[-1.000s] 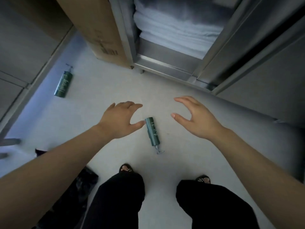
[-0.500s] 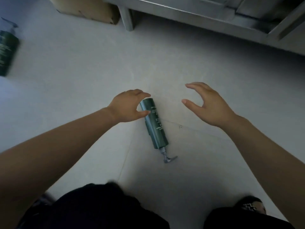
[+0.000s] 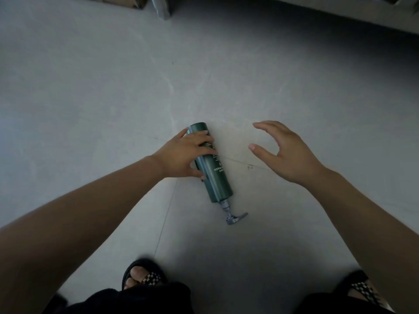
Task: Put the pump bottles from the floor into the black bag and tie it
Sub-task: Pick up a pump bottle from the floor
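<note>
A dark green pump bottle (image 3: 215,180) lies on its side on the pale floor, its silver pump head (image 3: 234,217) pointing toward me. My left hand (image 3: 183,155) is wrapped around the bottle's upper half, fingers over the top and thumb under the near side. My right hand (image 3: 283,150) hovers just right of the bottle with its fingers spread and curved, touching nothing. The black bag and the other bottle are out of view.
A metal cabinet leg (image 3: 162,7) and the corner of a cardboard box (image 3: 133,1) stand at the top edge. My sandalled feet (image 3: 142,277) and black trouser legs fill the bottom. A dark shadow runs under the cabinet at the top right.
The view has dropped closer to the floor. My left hand went from touching the bottle's base to closing around its body. The second bottle and the bag have left the view.
</note>
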Motion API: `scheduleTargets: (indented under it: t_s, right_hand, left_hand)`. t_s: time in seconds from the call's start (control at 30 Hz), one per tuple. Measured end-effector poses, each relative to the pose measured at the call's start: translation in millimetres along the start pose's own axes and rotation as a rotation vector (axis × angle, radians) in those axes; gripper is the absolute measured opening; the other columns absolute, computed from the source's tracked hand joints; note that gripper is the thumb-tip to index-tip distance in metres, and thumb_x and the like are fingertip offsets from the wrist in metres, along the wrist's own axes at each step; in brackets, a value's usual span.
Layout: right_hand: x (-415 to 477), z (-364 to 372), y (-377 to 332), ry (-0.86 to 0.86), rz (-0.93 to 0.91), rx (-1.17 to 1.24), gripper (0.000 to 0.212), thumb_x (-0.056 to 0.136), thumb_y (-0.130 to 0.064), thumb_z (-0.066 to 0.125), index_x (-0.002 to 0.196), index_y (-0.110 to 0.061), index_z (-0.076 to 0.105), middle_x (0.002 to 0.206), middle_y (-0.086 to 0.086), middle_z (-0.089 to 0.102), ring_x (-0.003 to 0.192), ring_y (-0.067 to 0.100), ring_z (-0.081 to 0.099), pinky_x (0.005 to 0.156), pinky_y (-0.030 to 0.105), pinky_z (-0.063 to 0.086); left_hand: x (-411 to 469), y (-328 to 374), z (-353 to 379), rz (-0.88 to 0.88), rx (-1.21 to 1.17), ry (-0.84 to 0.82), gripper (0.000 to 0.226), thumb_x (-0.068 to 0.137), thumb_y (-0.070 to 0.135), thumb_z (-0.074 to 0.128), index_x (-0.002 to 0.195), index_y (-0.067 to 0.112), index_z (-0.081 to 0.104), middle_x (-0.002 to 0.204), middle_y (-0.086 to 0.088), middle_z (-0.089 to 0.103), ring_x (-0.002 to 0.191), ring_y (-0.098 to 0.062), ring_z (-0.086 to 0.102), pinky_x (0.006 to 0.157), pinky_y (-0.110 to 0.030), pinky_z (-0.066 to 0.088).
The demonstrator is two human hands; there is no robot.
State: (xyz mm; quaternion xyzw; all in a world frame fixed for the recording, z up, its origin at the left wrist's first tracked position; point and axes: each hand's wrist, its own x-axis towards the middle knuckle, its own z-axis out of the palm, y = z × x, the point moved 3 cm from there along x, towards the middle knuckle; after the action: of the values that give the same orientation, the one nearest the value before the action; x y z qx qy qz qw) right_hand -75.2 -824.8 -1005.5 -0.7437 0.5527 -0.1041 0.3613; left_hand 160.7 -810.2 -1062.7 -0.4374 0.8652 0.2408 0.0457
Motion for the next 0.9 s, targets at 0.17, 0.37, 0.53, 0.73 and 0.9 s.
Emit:
scheduleTargets:
  t_s: [0.17, 0.37, 0.53, 0.73, 0.9]
  right_hand:
    - [-3.8, 10.7, -4.0, -0.005, -0.014, 0.031, 0.051, 0.088, -0.043, 0.054, 0.132, -0.018, 0.047, 0.138, -0.001, 0.047, 0.127, 0.011, 0.043, 0.103, 0.019, 0.028]
    - [-4.2, 17.9, -6.2, -0.041, -0.031, 0.045, 0.058, 0.084, -0.053, 0.048, 0.134, -0.023, 0.044, 0.141, -0.004, 0.045, 0.127, 0.009, 0.041, 0.103, 0.021, 0.029]
    - [-3.6, 22.6, -3.8, -0.055, -0.022, 0.037, 0.058, 0.085, -0.053, 0.047, 0.135, -0.023, 0.043, 0.142, -0.005, 0.043, 0.129, 0.010, 0.041, 0.106, 0.025, 0.031]
    - [-6.3, 22.5, -1.2, -0.059, -0.027, 0.024, 0.055, 0.086, -0.049, 0.051, 0.135, -0.022, 0.044, 0.142, -0.006, 0.044, 0.129, 0.009, 0.041, 0.105, 0.021, 0.029]
    - [-8.2, 20.5, 2.4, -0.066, -0.009, 0.016, 0.055, 0.087, -0.048, 0.052, 0.135, -0.024, 0.043, 0.143, -0.008, 0.042, 0.130, 0.007, 0.039, 0.104, 0.019, 0.027]
  left_hand:
    - [-4.4, -2.1, 4.0, -0.109, 0.061, 0.088, 0.061, 0.071, 0.047, 0.073, 0.126, 0.030, 0.054, 0.139, 0.000, 0.047, 0.136, -0.020, 0.036, 0.114, -0.048, 0.014]
    - [-18.7, -17.9, 6.3, -0.509, 0.076, 0.162, 0.057, 0.075, 0.062, 0.058, 0.120, 0.029, 0.053, 0.119, -0.002, 0.055, 0.116, -0.025, 0.048, 0.109, -0.049, 0.027]
    - [-28.2, -23.1, 10.9, -0.595, -0.012, 0.147, 0.055, 0.083, 0.056, 0.054, 0.125, 0.021, 0.046, 0.124, -0.003, 0.052, 0.105, -0.025, 0.054, 0.080, -0.035, 0.044]
    - [-28.0, -14.5, 20.1, -0.520, -0.175, 0.052, 0.069, 0.090, 0.049, 0.046, 0.145, 0.044, 0.005, 0.144, -0.004, 0.033, 0.100, -0.028, 0.059, 0.076, -0.038, 0.053]
    - [-19.0, -10.6, 26.6, -0.590, -0.221, 0.078, 0.078, 0.088, 0.049, 0.049, 0.144, 0.046, -0.004, 0.144, -0.005, 0.032, 0.093, -0.028, 0.061, 0.067, -0.036, 0.052]
